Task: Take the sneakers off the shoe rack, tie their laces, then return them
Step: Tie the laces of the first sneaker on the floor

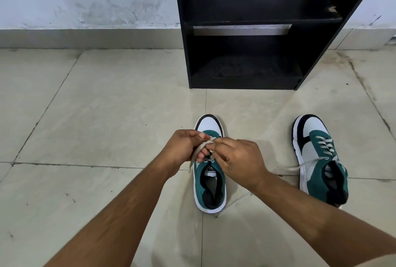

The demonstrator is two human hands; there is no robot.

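step: tying. left hand (184,146) and right hand (237,159) pinch the lace (196,155) over the near sneaker (211,189). next: cinch knot, then far sneaker (317,155), laces loose; shoe rack (246,30) waits.

Forearms bare, no sleeves; ring (226,159) on right hand (240,159).

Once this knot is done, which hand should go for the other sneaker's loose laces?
Probably the right hand: the untied sneaker sits on its side of the floor, its loose lace trailing toward that wrist. The left hand would have to cross over the sneaker being tied.
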